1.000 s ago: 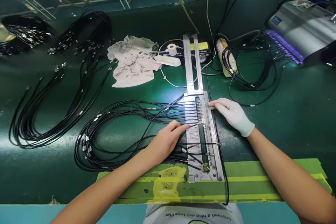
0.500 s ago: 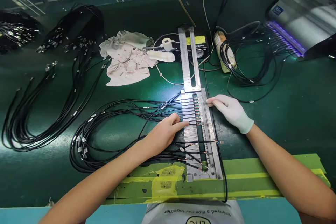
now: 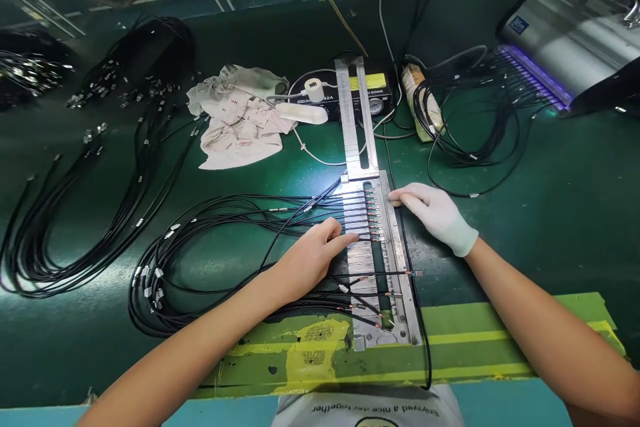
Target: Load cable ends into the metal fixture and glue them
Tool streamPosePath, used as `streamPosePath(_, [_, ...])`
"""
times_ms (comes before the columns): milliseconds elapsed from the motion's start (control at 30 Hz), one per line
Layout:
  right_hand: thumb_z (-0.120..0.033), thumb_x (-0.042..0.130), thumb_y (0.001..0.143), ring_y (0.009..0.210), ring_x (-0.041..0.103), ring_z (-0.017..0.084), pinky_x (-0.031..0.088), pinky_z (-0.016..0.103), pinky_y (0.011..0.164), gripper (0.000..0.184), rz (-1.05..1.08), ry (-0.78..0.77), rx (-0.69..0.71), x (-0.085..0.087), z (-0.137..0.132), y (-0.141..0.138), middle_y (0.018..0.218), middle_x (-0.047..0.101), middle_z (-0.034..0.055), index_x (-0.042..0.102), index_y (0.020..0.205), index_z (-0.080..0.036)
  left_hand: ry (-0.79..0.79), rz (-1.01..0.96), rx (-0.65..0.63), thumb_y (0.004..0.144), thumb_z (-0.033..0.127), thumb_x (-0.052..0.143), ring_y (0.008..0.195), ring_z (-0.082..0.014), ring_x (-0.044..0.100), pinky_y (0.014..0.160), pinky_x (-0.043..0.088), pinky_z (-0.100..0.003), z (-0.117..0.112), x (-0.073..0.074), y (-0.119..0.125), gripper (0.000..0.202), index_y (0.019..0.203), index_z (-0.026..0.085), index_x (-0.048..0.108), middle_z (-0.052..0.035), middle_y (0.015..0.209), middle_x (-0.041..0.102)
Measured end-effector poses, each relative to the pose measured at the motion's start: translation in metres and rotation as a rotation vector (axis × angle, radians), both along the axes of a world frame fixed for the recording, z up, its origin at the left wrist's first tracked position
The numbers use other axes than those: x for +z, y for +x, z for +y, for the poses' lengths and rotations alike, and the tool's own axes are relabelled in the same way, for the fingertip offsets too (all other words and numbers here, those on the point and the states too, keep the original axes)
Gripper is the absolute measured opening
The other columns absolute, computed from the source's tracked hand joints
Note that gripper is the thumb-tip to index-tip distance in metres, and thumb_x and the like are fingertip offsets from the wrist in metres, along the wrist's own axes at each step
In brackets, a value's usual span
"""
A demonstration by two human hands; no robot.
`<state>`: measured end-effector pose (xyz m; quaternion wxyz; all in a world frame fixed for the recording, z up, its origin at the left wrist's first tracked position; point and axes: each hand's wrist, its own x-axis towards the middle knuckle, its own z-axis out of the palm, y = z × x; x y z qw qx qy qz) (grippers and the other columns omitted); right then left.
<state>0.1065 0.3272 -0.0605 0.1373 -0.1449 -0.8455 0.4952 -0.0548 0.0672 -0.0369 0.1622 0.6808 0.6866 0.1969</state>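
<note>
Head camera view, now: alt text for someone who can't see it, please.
A bare left hand points a finger over black cables on a slotted metal fixture; a white-gloved right hand is at the fixture's right edge. A silver machine glowing purple stands on the green table.

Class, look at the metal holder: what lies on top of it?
Black cables lie across the metal holder, some with coloured wire ends showing. What the left hand covers cannot be seen.
</note>
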Motion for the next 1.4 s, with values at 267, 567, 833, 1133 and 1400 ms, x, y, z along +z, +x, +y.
streamPosePath(267, [-0.036, 0.050, 0.103, 0.100, 0.063, 0.015, 0.047, 0.029, 0.092, 0.025, -0.013, 0.004, -0.001, -0.001, 0.000, 0.001, 0.104, 0.069, -0.0030, 0.073, 0.107, -0.026, 0.041, -0.273, 0.060, 0.101, 0.010, 0.036, 0.101, -0.0140, 0.051, 0.089, 0.044, -0.027, -0.003, -0.009, 0.000, 0.032, 0.128, 0.016, 0.053, -0.0079, 0.112, 0.052])
streamPosePath(567, [-0.035, 0.050, 0.103, 0.100, 0.063, 0.017, 0.047, 0.031, 0.093, 0.025, -0.013, -0.009, 0.000, -0.001, 0.001, 0.000, 0.104, 0.069, -0.0014, 0.073, 0.106, -0.025, 0.151, 0.212, 0.078, 0.098, 0.009, 0.042, 0.090, -0.0200, 0.042, 0.076, 0.035, -0.035, -0.022, -0.019, 0.008, 0.044, 0.140, 0.021, 0.051, -0.0090, 0.100, 0.050])
streamPosePath(833, [-0.035, 0.049, 0.103, 0.098, 0.065, 0.017, 0.049, 0.032, 0.092, 0.027, -0.008, -0.032, -0.019, -0.001, -0.003, 0.000, 0.106, 0.069, 0.0001, 0.072, 0.109, -0.024, 0.062, 0.105, 0.100, 0.102, 0.014, 0.037, 0.090, -0.0196, 0.043, 0.077, 0.033, -0.036, -0.029, -0.019, 0.012, 0.045, 0.146, 0.025, 0.042, -0.0064, 0.099, 0.054])
streamPosePath(1133, [-0.037, 0.049, 0.102, 0.098, 0.066, 0.018, 0.049, 0.032, 0.095, 0.029, 0.007, -0.029, -0.029, -0.002, -0.007, 0.003, 0.105, 0.070, 0.0015, 0.073, 0.108, -0.023, -0.151, -0.171, -0.078, 0.104, 0.025, 0.039, 0.104, -0.0179, 0.047, 0.097, 0.034, -0.037, -0.050, 0.021, 0.022, 0.019, 0.119, 0.022, 0.050, -0.0039, 0.111, 0.056])
streamPosePath(1400, [-0.042, 0.048, 0.102, 0.098, 0.065, 0.020, 0.049, 0.036, 0.096, 0.035, 0.013, -0.045, -0.019, -0.003, -0.007, 0.004, 0.106, 0.069, 0.0054, 0.072, 0.111, -0.019, -0.070, -0.144, -0.078, 0.102, 0.012, 0.027, 0.095, -0.0179, 0.048, 0.085, 0.040, -0.030, -0.063, 0.008, 0.025, 0.045, 0.142, 0.025, 0.042, -0.0075, 0.106, 0.053])
